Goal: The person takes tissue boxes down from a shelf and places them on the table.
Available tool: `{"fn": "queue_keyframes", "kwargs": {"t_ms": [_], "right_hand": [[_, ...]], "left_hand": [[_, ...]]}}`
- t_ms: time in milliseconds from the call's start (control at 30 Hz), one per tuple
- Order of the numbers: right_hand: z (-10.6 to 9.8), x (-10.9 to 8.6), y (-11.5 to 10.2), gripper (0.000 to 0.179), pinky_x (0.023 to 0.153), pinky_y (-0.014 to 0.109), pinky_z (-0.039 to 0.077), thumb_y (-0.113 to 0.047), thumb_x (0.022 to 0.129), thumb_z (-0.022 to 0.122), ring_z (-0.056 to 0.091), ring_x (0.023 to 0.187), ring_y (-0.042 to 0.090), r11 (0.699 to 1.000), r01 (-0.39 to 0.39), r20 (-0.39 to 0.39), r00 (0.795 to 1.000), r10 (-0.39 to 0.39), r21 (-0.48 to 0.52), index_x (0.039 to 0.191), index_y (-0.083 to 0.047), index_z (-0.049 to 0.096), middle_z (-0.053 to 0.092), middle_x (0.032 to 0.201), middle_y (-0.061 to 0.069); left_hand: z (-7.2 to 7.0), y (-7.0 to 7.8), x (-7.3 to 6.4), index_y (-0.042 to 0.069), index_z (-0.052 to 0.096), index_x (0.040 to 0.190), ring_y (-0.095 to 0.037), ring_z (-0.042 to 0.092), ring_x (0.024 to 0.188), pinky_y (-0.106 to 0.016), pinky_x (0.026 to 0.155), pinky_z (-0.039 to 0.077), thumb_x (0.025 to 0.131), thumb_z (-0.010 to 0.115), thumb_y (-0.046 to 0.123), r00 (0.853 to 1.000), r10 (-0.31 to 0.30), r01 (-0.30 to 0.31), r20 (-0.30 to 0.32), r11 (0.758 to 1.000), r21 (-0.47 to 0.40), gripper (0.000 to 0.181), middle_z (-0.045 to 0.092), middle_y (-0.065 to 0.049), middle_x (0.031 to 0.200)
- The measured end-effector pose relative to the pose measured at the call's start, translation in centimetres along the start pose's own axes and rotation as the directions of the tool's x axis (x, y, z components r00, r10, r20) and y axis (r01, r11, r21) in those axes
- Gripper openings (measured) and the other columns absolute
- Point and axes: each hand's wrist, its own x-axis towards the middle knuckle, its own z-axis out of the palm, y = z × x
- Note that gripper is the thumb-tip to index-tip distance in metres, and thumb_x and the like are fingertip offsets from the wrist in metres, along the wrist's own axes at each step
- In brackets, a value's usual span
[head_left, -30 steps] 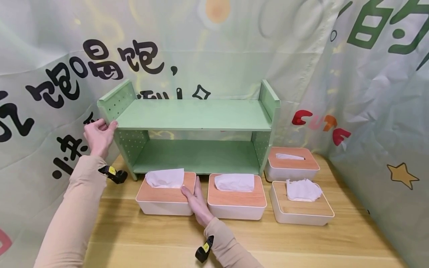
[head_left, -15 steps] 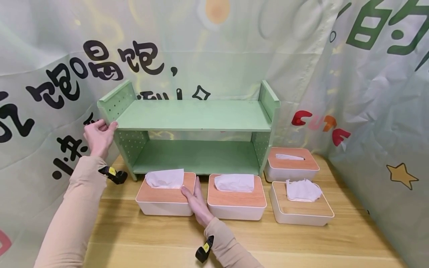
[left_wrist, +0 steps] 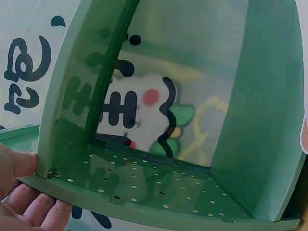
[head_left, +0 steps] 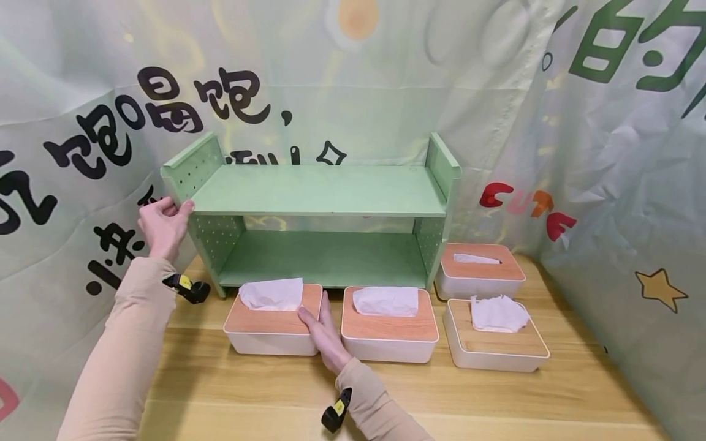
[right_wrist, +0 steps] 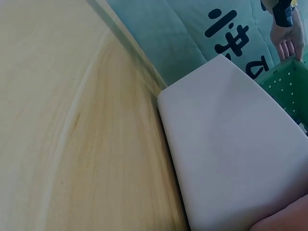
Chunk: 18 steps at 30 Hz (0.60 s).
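In the head view, a two-tier green shelf [head_left: 320,190] stands at the back of the wooden table. My left hand [head_left: 163,228] grips the front edge of its left side panel, thumb in front and fingers round the outside; the left wrist view shows these fingers [left_wrist: 36,207] at the perforated panel. Before the shelf sits a white tissue box [head_left: 265,320] with a wood lid and a tissue sticking out. My right hand [head_left: 328,343] holds its right end, thumb over the lid, fingers along the side. In the right wrist view its white side [right_wrist: 226,144] shows.
Close to the right hand is a second tissue box [head_left: 388,331]. Two more boxes, one in front [head_left: 499,348] and one behind [head_left: 480,288], stand to the right of the shelf. Printed cloth [head_left: 358,110] hangs behind and beside the table [head_left: 248,398].
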Motion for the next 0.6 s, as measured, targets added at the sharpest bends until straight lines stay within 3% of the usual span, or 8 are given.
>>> {"fn": "queue_keyframes", "kwargs": {"t_ms": [200, 433, 500, 600], "right_hand": [[0.05, 0.14, -0.40, 0.090, 0.130, 0.058, -0.002, -0.033, 0.101, 0.059, -0.005, 0.157, 0.038, 1.000, -0.011, -0.003, 1.000, 0.011, 0.012, 0.161, -0.004, -0.001, -0.004, 0.170, 0.019], [0.41, 0.09, -0.61, 0.090, 0.130, 0.058, 0.001, -0.032, 0.100, 0.060, -0.002, 0.157, 0.038, 1.000, -0.025, -0.059, 0.998, 0.025, 0.009, 0.162, -0.005, 0.001, -0.002, 0.170, 0.019], [0.50, 0.05, -0.72, 0.087, 0.130, 0.058, 0.001, -0.032, 0.101, 0.059, -0.001, 0.157, 0.038, 1.000, -0.014, -0.071, 0.997, 0.014, 0.005, 0.162, -0.006, 0.002, -0.001, 0.171, 0.018], [0.58, 0.02, -0.91, 0.085, 0.130, 0.056, 0.001, -0.031, 0.102, 0.056, -0.001, 0.158, 0.037, 1.000, 0.012, -0.075, 0.997, -0.013, -0.012, 0.162, -0.006, 0.001, -0.002, 0.171, 0.017]], "left_hand": [[-0.08, 0.07, 0.12, 0.015, 0.054, 0.142, 0.017, 0.053, 0.069, -0.014, 0.093, 0.056, 0.097, 0.066, 0.029, 0.999, 0.034, -0.033, -0.021, 0.999, 0.027, 0.049, 0.060, -0.016, 0.139], [-0.10, -0.07, 0.05, 0.016, 0.053, 0.143, 0.016, 0.052, 0.072, -0.023, 0.104, 0.054, 0.097, 0.065, 0.031, 0.999, 0.027, -0.026, -0.021, 0.999, 0.037, 0.050, 0.060, -0.014, 0.141], [-0.05, -0.10, -0.02, 0.017, 0.054, 0.143, 0.014, 0.053, 0.074, -0.023, 0.104, 0.054, 0.097, 0.065, 0.031, 1.000, 0.017, -0.017, -0.026, 0.999, 0.031, 0.049, 0.060, -0.013, 0.141], [0.01, -0.09, -0.18, 0.017, 0.056, 0.141, 0.011, 0.054, 0.091, -0.023, 0.107, 0.051, 0.097, 0.066, 0.031, 0.999, 0.012, -0.011, -0.040, 1.000, 0.021, 0.047, 0.062, -0.011, 0.139]]}}
